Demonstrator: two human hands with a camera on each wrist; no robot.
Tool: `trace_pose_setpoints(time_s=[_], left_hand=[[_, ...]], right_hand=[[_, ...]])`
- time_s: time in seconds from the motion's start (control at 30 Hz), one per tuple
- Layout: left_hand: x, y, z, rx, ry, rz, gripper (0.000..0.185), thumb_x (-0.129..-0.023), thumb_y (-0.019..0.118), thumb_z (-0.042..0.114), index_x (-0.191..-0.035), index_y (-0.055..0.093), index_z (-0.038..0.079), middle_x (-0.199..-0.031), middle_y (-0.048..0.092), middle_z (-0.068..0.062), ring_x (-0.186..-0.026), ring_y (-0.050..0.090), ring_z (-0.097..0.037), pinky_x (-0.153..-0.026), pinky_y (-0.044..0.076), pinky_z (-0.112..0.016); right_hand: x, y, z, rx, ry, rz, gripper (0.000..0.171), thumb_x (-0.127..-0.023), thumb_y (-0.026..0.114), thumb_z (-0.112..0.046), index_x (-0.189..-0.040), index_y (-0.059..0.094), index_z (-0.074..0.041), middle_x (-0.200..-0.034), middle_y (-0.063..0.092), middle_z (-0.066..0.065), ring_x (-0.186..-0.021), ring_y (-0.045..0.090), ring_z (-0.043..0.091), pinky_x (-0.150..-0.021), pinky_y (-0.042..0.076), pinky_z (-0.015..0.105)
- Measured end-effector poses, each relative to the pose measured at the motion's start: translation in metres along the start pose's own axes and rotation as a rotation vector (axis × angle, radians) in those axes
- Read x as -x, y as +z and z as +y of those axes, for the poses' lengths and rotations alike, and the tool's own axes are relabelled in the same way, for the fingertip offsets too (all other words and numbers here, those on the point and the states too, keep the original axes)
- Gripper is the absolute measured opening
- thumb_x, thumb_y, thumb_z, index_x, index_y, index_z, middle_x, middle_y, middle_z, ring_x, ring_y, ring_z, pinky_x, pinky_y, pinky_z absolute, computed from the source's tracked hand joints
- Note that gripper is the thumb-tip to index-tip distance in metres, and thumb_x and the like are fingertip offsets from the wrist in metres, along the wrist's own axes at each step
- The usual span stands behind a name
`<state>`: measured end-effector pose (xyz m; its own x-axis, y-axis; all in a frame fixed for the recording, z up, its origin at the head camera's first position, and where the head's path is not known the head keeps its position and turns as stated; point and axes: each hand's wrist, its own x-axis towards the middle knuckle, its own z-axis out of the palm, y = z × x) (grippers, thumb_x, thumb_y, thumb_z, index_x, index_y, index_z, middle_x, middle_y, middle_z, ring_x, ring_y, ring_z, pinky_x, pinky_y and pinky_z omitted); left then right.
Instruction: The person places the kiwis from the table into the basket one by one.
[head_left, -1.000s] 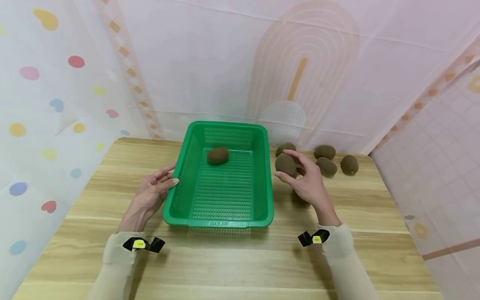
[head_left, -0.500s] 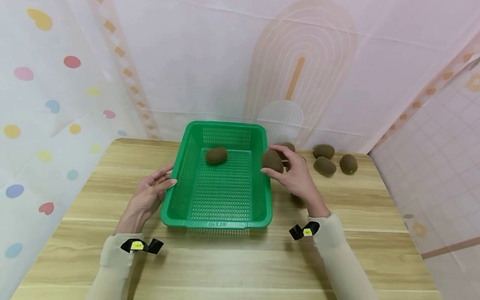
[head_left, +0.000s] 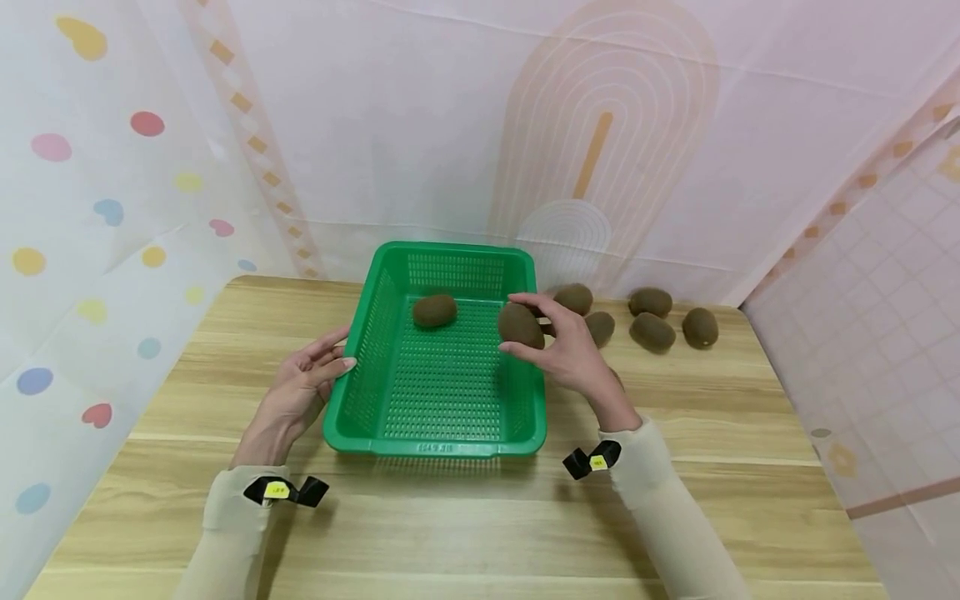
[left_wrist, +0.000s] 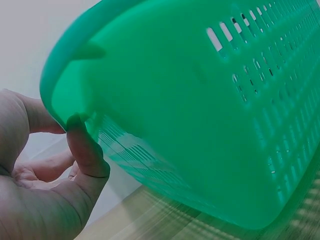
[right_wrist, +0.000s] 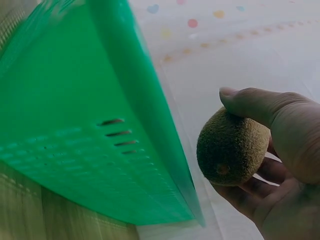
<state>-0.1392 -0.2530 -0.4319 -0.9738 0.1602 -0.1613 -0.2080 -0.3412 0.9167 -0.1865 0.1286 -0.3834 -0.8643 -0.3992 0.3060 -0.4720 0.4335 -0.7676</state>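
A kiwi (head_left: pixel 521 325) is held in the right hand (head_left: pixel 570 350), thumb and fingers curled round it, just above the right rim of the green basket (head_left: pixel 442 433). Its long side is tipped toward the basket's middle. Open room is seen below it; another kiwi (head_left: pixel 434 310) lies near the far wall. The left hand (head_left: pixel 303 387) is kept loose, its thumb touching the left rim, shown close only in the left wrist view. Four more kiwis (head_left: pixel 651 332) are left along the worktop's (head_left: pixel 465 517) far right edge.

Light wooden table (head_left: pixel 465 517) with a plank grain pattern. A green perforated plastic basket (head_left: pixel 450 442) sits on it, a bit left of center toward the back edge. Four brown kiwis lie on the tabletop near the back right corner: one (head_left: pixel 573 297) just beside the basket, another (head_left: pixel 601 327) next to it, then two more (head_left: pixel 652 331) (head_left: pixel 699 327) further right.
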Motion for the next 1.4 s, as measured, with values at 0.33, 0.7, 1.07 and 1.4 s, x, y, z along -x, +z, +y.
trace_pose_setpoints(time_s=[0.33,0.7,1.07,1.4], left_hand=[[0.002,0.005,0.003,-0.018,-0.002,0.039,0.064,-0.096,0.068,-0.002,-0.154,0.043,0.006,-0.106,0.071,0.003,-0.092,0.071,-0.007,-0.08,0.064,-0.021],[0.0,0.005,0.001,-0.013,0.01,0.039,0.068,-0.096,0.068,-0.003,-0.157,0.037,0.002,-0.105,0.072,0.002,-0.091,0.072,-0.008,-0.079,0.064,-0.022],[0.001,0.004,0.0,-0.001,0.02,0.025,0.069,-0.097,0.065,-0.004,-0.158,0.033,0.0,-0.105,0.072,0.001,-0.091,0.073,-0.008,-0.08,0.064,-0.022],[0.001,0.004,0.0,0.01,0.014,0.022,0.069,-0.097,0.066,-0.004,-0.158,0.035,0.001,-0.107,0.073,0.001,-0.092,0.073,-0.009,-0.08,0.064,-0.022]], right_hand=[[0.001,0.003,-0.005,-0.003,0.023,-0.041,0.066,-0.087,0.084,-0.023,-0.146,0.055,-0.013,-0.142,0.062,0.009,-0.128,0.059,0.028,-0.107,0.056,0.049],[0.013,-0.008,0.0,0.131,0.04,-0.02,0.079,-0.085,0.085,-0.036,-0.152,0.048,-0.018,-0.151,0.054,0.008,-0.137,0.051,0.03,-0.114,0.047,0.053],[0.025,-0.023,0.015,0.187,0.089,-0.019,0.088,-0.085,0.084,-0.042,-0.159,0.038,-0.024,-0.167,0.034,0.002,-0.153,0.033,0.028,-0.121,0.036,0.061],[0.038,-0.031,0.029,0.215,0.157,0.003,0.099,-0.083,0.086,-0.041,-0.163,0.028,-0.027,-0.17,0.027,0.006,-0.156,0.024,0.034,-0.124,0.028,0.065]])
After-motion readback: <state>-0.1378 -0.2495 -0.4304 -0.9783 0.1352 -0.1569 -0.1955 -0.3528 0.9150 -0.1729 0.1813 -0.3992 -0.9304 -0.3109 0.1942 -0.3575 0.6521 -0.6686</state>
